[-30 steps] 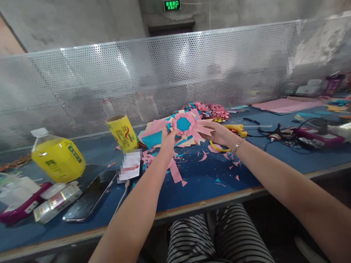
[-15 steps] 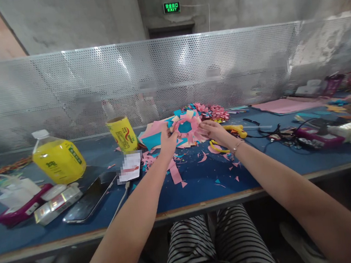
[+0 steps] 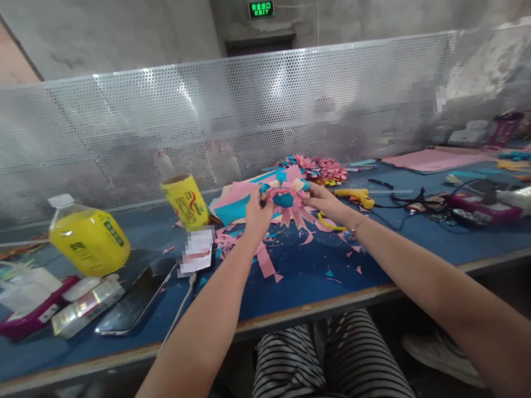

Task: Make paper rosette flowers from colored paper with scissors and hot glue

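Between my two hands is a paper flower ring (image 3: 291, 215) with pink, cream and blue petals and a round centre that shows blue. My left hand (image 3: 258, 212) pinches its left edge, fingers closed. On the opposite edge, my right hand (image 3: 323, 204) grips the ring between thumb and fingers. The ring is held a little above the table, tilted, with pink strips hanging down at the front. Behind it lie pink and blue paper sheets (image 3: 233, 212) and a heap of pink paper flowers (image 3: 329, 169). Pink scraps (image 3: 266, 263) are scattered below my hands.
A yellow glue gun (image 3: 358, 197) and yellow-handled scissors (image 3: 330, 225) lie to the right. Leftward stand a yellow cardboard tube (image 3: 186, 201) and a bottle of yellow liquid (image 3: 88, 241), with phones (image 3: 136, 303) and a charging cable in front. A perforated metal screen (image 3: 255, 110) closes the back.
The paper ring has tilted from facing me to a flatter angle, its pink strips now pointing down toward the table. Both hands have turned with it and keep their hold.
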Tool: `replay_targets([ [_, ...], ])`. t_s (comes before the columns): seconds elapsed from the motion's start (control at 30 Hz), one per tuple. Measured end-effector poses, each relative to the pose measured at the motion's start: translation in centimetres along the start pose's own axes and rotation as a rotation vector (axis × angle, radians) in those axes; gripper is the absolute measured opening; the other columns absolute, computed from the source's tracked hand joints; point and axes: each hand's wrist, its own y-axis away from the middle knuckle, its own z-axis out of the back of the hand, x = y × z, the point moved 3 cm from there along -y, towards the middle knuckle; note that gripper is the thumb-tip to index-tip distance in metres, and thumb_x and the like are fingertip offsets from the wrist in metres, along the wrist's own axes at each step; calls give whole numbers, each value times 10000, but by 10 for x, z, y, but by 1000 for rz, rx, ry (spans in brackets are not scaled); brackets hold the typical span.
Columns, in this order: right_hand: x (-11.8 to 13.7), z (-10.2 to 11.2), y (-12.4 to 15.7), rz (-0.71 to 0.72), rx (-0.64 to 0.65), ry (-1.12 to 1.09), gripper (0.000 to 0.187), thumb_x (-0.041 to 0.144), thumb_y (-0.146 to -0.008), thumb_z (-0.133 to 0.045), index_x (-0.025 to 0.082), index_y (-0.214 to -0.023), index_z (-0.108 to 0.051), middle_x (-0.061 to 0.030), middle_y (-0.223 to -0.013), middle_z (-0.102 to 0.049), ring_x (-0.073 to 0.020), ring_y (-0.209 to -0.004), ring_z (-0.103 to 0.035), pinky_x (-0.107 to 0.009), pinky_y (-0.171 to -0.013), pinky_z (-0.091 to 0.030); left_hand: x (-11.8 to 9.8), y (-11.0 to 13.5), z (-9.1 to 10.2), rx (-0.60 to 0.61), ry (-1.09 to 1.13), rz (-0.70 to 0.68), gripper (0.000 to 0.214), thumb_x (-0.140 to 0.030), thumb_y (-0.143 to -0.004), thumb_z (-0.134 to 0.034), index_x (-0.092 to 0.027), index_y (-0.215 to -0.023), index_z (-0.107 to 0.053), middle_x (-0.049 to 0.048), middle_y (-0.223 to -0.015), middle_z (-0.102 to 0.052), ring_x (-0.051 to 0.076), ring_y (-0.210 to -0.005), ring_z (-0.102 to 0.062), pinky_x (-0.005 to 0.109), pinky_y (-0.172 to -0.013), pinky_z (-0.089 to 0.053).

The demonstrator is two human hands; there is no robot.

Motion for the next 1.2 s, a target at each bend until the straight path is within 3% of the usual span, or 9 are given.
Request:
replay_targets([
  [0.2,0,-3,1,-44,-19,-18,382,310,-650,-670,263,-1023,-600,27,-870,-628,-120,-785,-571,-243,-725,-471,-11,2,2,-18,-157,-54,277,-47,-613,-546,-210,-837,-548,-33,-649,-489,124,-614,-446,250,-651,-366],
  [0.47,-5,0,-1,-96,-108,-14,327,408,-666,-674,245,-936,-586,34,-780,-614,-95,-656,-543,-200,-570,-444,-10,3,2,-29,-165,-18,314,-77,-615,-567,-200,-903,-542,-25,-689,-539,127,-627,-508,260,-645,-400],
  [0.63,-14,6,-5,-115,-140,-36,306,435,-673,-659,248,-904,-586,45,-708,-572,-99,-629,-519,-209,-552,-433,-5,3,-2,60,86,154,325,-195,-662,-596,-197,-971,-494,-54,-606,-505,93,-455,-474,252,-514,-421],
  [0.87,-6,6,-3,-151,-226,15,284,379,-652,-640,219,-878,-577,62,-620,-501,-68,-500,-415,-188,-444,-317,-2,5,-10,202,430,322,342,-331,-618,-682,-201,-840,-457,-72,-594,-513,85,-430,-509,258,-500,-467],
  [1.03,-3,6,-2,-175,-227,23,281,369,-649,-618,209,-873,-562,69,-617,-484,-54,-460,-355,-194,-424,-266,-6,7,-9,212,500,414,364,-282,-568,-717,-186,-819,-472,-59,-566,-520,98,-432,-522,239,-458,-449],
  [1.2,-8,6,-3,-184,-197,-19,281,355,-623,-634,211,-854,-566,56,-633,-510,-76,-515,-428,-204,-470,-331,-6,6,-7,189,471,457,351,-270,-557,-720,-184,-788,-470,-44,-569,-524,107,-450,-526,246,-441,-460],
])
